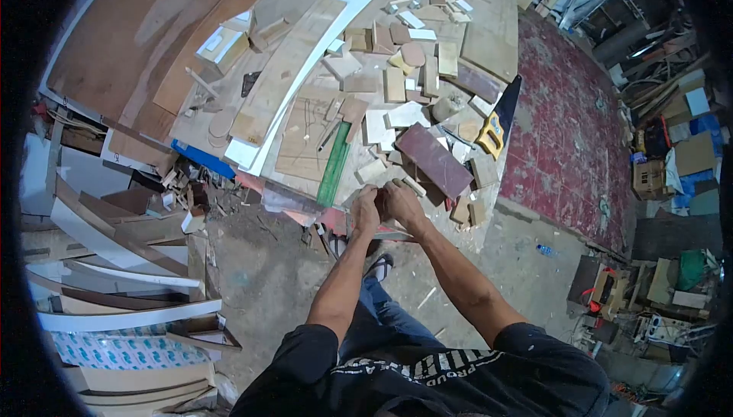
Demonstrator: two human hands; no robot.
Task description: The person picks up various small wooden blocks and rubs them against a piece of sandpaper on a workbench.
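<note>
Both my hands are together at the near edge of the wooden work table (pixel 290 142). My left hand (pixel 366 210) has its fingers curled, and my right hand (pixel 402 205) is closed beside it. Something small and dark lies between them, too hidden to name. Just left of my hands is a green ruler (pixel 334 165) with a pencil (pixel 328 136) near it. A dark red block (pixel 434 161) lies to the right, beyond my right hand. Small wood offcuts (pixel 372 171) sit just past my fingertips.
A handsaw (pixel 500 121) with a yellow handle lies at the table's right side. A long white curved strip (pixel 305 74) crosses the table. Curved panels (pixel 130 322) are stacked at the lower left. Offcuts and debris (pixel 244 215) lie on the floor.
</note>
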